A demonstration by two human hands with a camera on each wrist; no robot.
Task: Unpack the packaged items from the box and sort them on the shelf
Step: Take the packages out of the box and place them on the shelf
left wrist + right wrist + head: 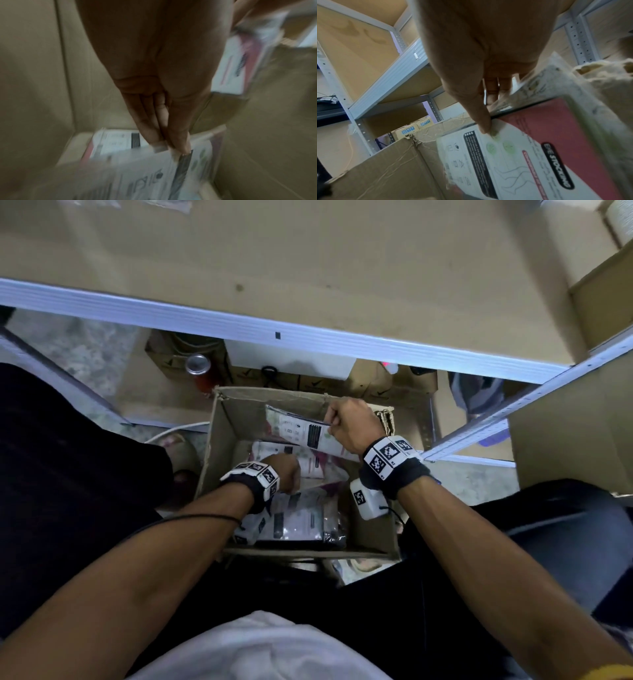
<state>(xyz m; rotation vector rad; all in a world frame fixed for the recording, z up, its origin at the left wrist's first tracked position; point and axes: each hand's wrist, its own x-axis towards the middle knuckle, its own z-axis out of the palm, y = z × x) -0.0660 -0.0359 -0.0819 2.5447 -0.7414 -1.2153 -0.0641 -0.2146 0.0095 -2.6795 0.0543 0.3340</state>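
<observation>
Cardboard box (373, 529) sits on the floor below the shelf (308, 337). Right hand (349, 424) pinches a pink-and-white packet (301, 429) near the far wall; left hand (284, 472) pinches another packet (145, 173) lower down. Best lifted straight up, clearing the box walls

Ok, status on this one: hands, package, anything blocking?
Right hand pinches a package, lifted above the box. Left hand down among packets, grip unclear. Shelf ahead, nothing blocking.
</observation>
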